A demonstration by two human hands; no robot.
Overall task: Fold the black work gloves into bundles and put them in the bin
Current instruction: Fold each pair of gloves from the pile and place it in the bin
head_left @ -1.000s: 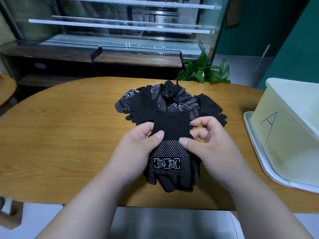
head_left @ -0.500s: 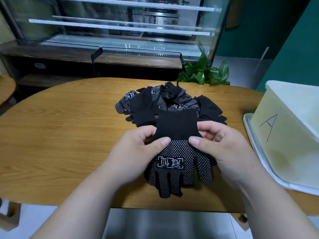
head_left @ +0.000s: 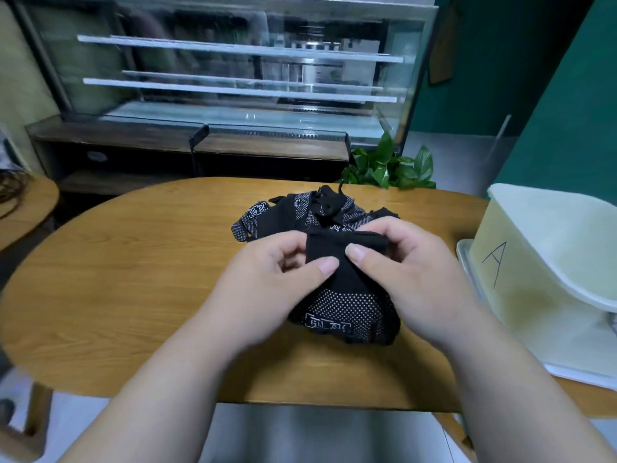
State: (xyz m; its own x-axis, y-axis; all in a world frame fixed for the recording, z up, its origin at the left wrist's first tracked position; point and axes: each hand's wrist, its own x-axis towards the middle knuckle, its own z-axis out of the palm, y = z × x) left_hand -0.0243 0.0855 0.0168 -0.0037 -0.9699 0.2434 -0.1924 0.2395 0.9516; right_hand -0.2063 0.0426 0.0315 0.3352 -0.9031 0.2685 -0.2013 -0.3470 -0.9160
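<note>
At the near middle of the surface, between the two hands, lies the glove bundle. It is black knit with white grip dots and a white printed mark, and its plain cuff is raised toward the far side. The left hand pinches the left edge of this cuff between thumb and curled fingers. The right hand pinches the right edge, with the thumb on the near face and the fingers hooked over the top. I cannot tell if any finger is inside the opening. I judge the gloves to be light, soft and limp, so they will not keep a fold by themselves. The cuff looks elastic, and it seems the best place to take hold, to stretch it over the rolled part. The dotted side should give some grip, while the plain knit may slip. Just behind the hands is the pile of gloves, loose and overlapping, not yet folded. To the right, near but apart from the bundle, stands the pale bin marked with the letter A, on a white tray. Past the far edge are a green plant and a glass case.
</note>
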